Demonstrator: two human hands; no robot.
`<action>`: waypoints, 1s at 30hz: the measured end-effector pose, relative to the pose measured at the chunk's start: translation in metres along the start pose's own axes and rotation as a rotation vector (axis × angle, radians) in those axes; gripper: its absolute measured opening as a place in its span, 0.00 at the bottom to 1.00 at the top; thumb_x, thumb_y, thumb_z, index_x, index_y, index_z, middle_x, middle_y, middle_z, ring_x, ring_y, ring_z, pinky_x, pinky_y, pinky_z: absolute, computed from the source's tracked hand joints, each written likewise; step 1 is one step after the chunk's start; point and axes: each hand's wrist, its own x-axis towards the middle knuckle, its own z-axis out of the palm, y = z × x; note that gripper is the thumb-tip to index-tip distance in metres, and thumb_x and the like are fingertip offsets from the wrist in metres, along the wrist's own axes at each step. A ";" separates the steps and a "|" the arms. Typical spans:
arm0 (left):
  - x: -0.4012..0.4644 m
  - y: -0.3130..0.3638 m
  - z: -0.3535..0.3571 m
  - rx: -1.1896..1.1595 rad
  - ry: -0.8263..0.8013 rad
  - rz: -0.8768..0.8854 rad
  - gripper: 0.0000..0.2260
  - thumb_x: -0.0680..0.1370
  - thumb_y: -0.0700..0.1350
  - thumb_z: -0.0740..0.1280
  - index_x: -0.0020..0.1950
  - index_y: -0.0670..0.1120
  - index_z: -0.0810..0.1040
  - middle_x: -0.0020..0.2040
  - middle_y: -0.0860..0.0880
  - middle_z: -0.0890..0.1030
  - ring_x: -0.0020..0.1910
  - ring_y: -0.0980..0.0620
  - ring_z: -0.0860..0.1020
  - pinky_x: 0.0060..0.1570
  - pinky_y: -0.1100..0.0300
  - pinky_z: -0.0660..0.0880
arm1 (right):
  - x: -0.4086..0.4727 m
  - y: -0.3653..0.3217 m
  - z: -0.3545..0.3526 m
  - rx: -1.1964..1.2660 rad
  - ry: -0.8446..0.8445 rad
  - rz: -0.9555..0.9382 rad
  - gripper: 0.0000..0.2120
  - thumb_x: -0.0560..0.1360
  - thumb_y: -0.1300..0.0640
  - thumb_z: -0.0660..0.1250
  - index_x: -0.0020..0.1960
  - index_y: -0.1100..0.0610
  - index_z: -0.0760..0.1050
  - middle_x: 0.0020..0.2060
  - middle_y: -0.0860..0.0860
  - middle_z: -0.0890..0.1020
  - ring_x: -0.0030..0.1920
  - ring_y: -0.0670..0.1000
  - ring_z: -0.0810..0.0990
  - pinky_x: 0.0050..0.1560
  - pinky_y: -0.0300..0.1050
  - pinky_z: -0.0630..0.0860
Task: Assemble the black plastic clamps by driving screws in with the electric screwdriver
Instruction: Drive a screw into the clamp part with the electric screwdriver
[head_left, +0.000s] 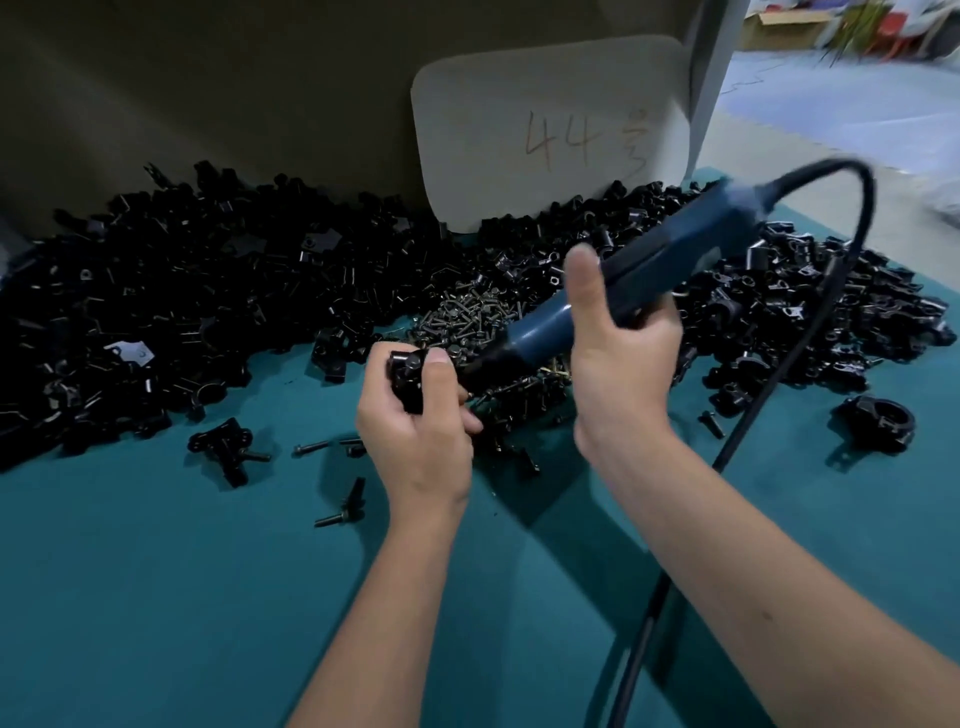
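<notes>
Head view is showing the right hand (621, 358) gripping the electric screwdriver (618, 291), its long axis slanting down-left so the tip is meeting the black clamp (410, 376), which the left hand (421, 426) is pinching just beside it.

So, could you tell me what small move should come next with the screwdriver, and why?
Probably ease the bit forward into the screw and trigger. The right hand grips the electric screwdriver, its tip already angled at the black clamp that the left hand holds; the contact itself is blurred.
</notes>
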 end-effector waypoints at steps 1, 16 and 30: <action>0.001 0.000 0.000 -0.034 -0.002 -0.042 0.09 0.80 0.50 0.65 0.43 0.47 0.72 0.31 0.45 0.74 0.24 0.48 0.72 0.22 0.61 0.66 | 0.006 -0.005 0.005 0.048 0.029 0.000 0.29 0.66 0.35 0.78 0.59 0.50 0.75 0.44 0.42 0.87 0.46 0.41 0.85 0.56 0.37 0.79; 0.024 0.004 -0.015 -0.172 -0.472 -0.433 0.10 0.75 0.49 0.68 0.34 0.56 0.73 0.30 0.52 0.66 0.24 0.54 0.61 0.20 0.67 0.56 | 0.051 -0.073 0.027 0.280 -0.154 -0.135 0.14 0.80 0.55 0.71 0.55 0.60 0.67 0.29 0.51 0.73 0.26 0.50 0.70 0.30 0.44 0.71; 0.020 0.009 -0.009 -0.051 -0.536 -0.441 0.11 0.73 0.50 0.66 0.30 0.56 0.76 0.27 0.58 0.69 0.20 0.60 0.65 0.20 0.70 0.59 | 0.048 -0.066 0.023 0.208 -0.257 -0.145 0.12 0.81 0.59 0.67 0.57 0.59 0.63 0.30 0.53 0.71 0.25 0.52 0.68 0.30 0.45 0.70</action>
